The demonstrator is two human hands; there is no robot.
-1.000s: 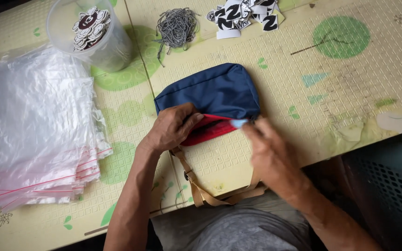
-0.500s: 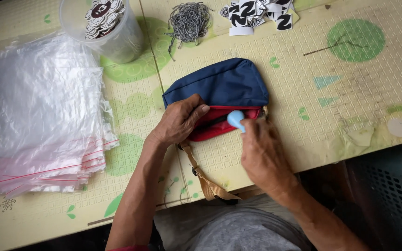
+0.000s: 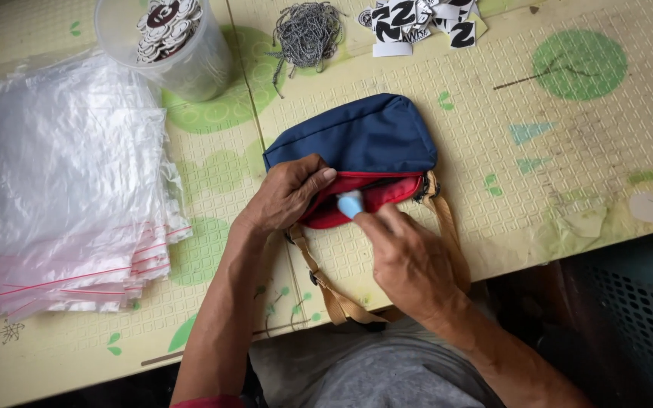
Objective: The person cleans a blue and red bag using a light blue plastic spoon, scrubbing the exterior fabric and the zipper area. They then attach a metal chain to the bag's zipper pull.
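The right hand [image 3: 410, 261] is pinching a small blue thing [image 3: 350, 203] right at the bag [image 3: 360, 151] opening — the left hand [image 3: 289, 193] is gripping the rim beside it.

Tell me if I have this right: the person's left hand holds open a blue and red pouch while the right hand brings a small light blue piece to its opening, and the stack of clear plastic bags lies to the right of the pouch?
Not quite. The head view shows the stack of clear plastic bags lying to the left of the pouch, not the right. The rest holds: the left hand holds the pouch open and the right hand brings the small light blue piece to its opening.
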